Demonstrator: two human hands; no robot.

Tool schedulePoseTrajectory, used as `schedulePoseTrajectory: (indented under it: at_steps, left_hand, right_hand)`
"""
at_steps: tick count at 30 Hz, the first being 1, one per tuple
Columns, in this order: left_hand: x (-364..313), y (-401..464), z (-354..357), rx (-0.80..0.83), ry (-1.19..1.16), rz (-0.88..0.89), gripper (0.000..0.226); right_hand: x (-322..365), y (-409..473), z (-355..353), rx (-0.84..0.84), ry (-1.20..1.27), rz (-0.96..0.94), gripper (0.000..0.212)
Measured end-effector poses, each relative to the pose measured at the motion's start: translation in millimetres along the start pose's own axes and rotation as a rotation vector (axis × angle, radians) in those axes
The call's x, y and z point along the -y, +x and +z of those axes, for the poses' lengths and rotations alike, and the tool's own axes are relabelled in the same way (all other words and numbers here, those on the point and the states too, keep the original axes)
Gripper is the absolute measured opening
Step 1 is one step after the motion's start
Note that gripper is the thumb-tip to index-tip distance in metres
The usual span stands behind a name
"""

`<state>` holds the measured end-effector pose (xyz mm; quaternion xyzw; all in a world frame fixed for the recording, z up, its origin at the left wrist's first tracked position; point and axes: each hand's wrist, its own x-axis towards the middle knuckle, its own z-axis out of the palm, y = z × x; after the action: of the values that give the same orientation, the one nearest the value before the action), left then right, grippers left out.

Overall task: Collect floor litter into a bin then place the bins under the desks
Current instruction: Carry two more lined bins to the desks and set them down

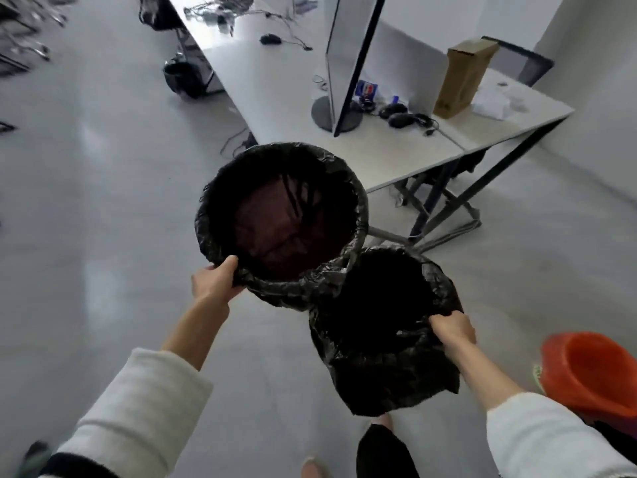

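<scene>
Left hand (215,282) gripping left bin (220,232) rim, right hand (453,329) right bin (444,288)

Two black-lined round bins (281,219) (382,326) side by side above the floor, rims touching, mouths upward.

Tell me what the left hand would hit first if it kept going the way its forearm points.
The left hand already grips the rim of the left bin; beyond it, probably the desk edge, though depth is unclear.

Bare grey floor (103,201) lies wide open to the left. Crossed desk legs (444,201) crowd the space beneath the desk (396,160), and an orange bin (593,370) stands at the right
</scene>
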<state>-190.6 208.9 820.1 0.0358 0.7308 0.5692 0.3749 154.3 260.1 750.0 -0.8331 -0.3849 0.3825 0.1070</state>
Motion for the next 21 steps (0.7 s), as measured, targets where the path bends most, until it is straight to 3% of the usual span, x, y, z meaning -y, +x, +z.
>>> schedulePoseTrajectory:
  at_steps: [7,12,16,21]
  left_hand:
    - [-10.9,57.8,-97.1,-0.18,-0.019,0.019,0.025]
    - [-21.1,109.4,-123.1,-0.293,-0.101,-0.021,0.01]
    - [-37.5,171.5,-138.6,-0.365,-0.214,-0.076,0.033]
    - [-87.2,270.9,-167.4,-0.451,-0.329,-0.141,0.038]
  right_hand:
    - [67.5,-37.3,100.6,0.149,0.036,-0.061,0.036]
    - [124.0,-47.6,174.0,0.222,0.09,-0.097,0.035]
    - [176.0,-34.3,239.7,0.258,0.087,-0.086,0.044]
    - [275.2,-30.8,324.4,0.264,0.05,-0.073,0.037]
